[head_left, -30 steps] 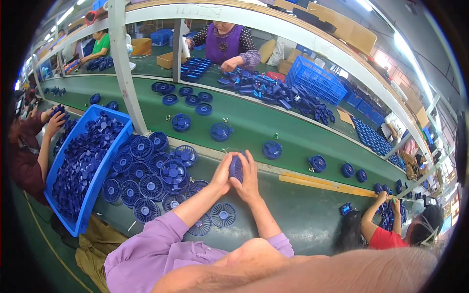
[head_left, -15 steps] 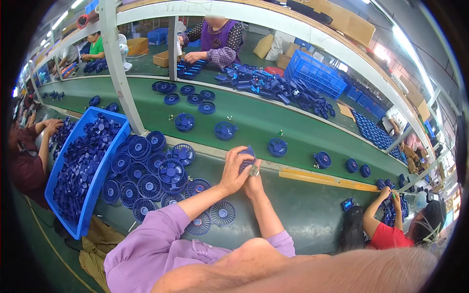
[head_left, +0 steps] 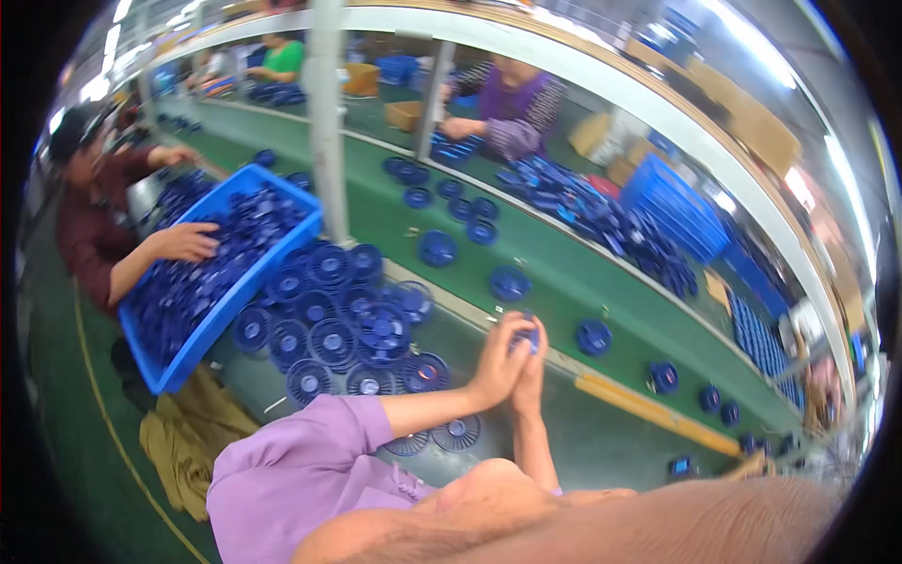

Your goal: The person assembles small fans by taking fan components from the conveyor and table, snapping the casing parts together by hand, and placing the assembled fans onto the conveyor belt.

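Fan piece [head_left: 532,338] clasped above the far edge of the bench [head_left: 587,428] between left hand [head_left: 500,362] and right hand [head_left: 529,381], with fingers curled nearly closed around it; perhaps liable to slip onto the belt [head_left: 554,303] if pressed unevenly.

Loose lilac top [head_left: 362,503], wide lilac sleeve [head_left: 343,428], bare fingers [head_left: 513,325]

Worn on the person's head, the left of two fisheye cameras faces forward and down, with the left hand [head_left: 500,365] and right hand [head_left: 531,378] near mid-frame. Its wide view runs from the near surface [head_left: 594,428] across the slanting green conveyor belt [head_left: 556,284] to the ceiling lights [head_left: 754,45], straight edges bending toward the rim.
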A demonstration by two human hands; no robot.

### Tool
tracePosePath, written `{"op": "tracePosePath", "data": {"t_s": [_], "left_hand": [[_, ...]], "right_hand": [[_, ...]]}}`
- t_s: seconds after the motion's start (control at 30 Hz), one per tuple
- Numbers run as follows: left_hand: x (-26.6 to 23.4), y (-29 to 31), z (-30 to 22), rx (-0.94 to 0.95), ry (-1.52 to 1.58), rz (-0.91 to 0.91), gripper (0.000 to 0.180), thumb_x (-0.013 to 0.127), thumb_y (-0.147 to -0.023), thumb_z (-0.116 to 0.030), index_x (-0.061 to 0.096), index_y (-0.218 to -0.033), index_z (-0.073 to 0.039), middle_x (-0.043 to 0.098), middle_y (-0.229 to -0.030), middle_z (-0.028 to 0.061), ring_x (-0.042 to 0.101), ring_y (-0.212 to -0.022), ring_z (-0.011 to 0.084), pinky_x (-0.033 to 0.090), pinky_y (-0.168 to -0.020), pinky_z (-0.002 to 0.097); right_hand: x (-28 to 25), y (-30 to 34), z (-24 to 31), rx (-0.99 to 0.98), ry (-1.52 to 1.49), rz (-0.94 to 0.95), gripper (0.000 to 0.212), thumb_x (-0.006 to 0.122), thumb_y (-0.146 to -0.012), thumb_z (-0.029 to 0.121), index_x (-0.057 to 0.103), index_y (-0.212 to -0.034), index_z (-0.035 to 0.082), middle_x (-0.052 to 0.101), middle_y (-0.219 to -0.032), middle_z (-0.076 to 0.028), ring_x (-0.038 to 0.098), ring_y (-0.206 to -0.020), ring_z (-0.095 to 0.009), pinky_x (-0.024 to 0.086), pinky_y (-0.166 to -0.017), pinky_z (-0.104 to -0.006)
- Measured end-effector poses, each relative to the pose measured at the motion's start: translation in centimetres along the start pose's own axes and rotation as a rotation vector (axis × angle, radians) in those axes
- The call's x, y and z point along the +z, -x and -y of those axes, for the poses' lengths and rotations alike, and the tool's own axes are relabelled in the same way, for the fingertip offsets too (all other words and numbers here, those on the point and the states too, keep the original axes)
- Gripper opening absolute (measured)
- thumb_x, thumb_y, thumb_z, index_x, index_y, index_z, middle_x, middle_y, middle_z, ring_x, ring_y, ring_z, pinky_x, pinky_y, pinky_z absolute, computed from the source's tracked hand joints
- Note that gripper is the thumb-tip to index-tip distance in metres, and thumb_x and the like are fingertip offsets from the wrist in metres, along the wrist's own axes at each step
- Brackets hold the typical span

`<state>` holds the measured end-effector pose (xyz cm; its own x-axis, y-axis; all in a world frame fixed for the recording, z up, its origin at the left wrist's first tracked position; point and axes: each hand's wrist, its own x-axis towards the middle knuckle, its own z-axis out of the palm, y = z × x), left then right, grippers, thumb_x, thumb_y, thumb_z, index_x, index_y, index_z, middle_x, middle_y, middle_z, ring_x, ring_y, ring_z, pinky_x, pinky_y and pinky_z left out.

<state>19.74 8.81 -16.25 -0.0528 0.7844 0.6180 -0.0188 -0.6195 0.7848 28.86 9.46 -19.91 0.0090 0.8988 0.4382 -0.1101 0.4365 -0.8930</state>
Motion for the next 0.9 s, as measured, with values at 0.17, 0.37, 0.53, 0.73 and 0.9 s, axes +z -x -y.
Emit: {"op": "tracePosePath", "data": {"t_s": [0.17,0.37,0.53,0.73,0.9], "left_hand": [[0.3,-0.6,0.8,0.036,-0.039,-0.062,0.029,0.05,-0.09,-0.015,0.051,-0.116,-0.002,0.051,-0.122,0.0173,0.047,-0.115,0.0333,0.034,-0.101,0.0397],[-0.3,-3.1,1.1,0.097,-0.129,-0.101,0.026,0.049,-0.092,-0.019,0.052,-0.114,-0.006,0.053,-0.114,0.0169,0.048,-0.103,0.036,0.036,-0.094,0.0423],[-1.5,-6.4,4.2,0.068,-0.163,-0.062,0.024,0.05,-0.09,-0.019,0.053,-0.109,-0.004,0.059,-0.102,0.0174,0.054,-0.097,0.0355,0.041,-0.088,0.0438],[-3.6,-8.8,7.2,-0.001,-0.342,0.223,0.05,0.064,-0.082,-0.023,0.046,-0.125,-0.003,0.055,-0.121,0.0202,0.052,-0.112,0.0368,0.039,-0.096,0.0445],[-7.8,-11.7,13.1,-0.002,-0.735,0.367,0.066,0.069,-0.079,-0.027,0.039,-0.134,-0.006,0.043,-0.133,0.0223,0.038,-0.125,0.0405,0.032,-0.105,0.0475]], "right_hand": [[1.0,-0.7,1.6,0.056,-0.145,-0.018,0.059,0.037,-0.098,0.045,0.028,-0.141,0.006,0.045,-0.132,-0.017,0.048,-0.121,-0.028,0.041,-0.101,-0.0406],[2.4,-2.6,1.5,0.103,-0.436,0.043,0.053,0.034,-0.1,0.044,0.032,-0.14,0.01,0.044,-0.136,-0.012,0.047,-0.123,-0.026,0.04,-0.102,-0.0382],[2.4,-6.7,-1.5,0.133,0.005,-0.1,0.053,0.041,-0.098,0.037,0.037,-0.137,0.002,0.046,-0.133,-0.014,0.044,-0.124,-0.024,0.036,-0.104,-0.0353],[-3.5,-13.1,-2.6,0.022,0.25,-0.231,0.057,0.057,-0.092,0.03,0.039,-0.136,-0.002,0.049,-0.131,-0.02,0.052,-0.115,-0.026,0.042,-0.098,-0.0347],[-13.6,-14.9,-4.6,-0.116,1.079,-0.252,0.079,0.071,-0.079,0.042,0.038,-0.137,-0.001,0.044,-0.132,-0.031,0.04,-0.125,-0.044,0.033,-0.105,-0.0482]]}}
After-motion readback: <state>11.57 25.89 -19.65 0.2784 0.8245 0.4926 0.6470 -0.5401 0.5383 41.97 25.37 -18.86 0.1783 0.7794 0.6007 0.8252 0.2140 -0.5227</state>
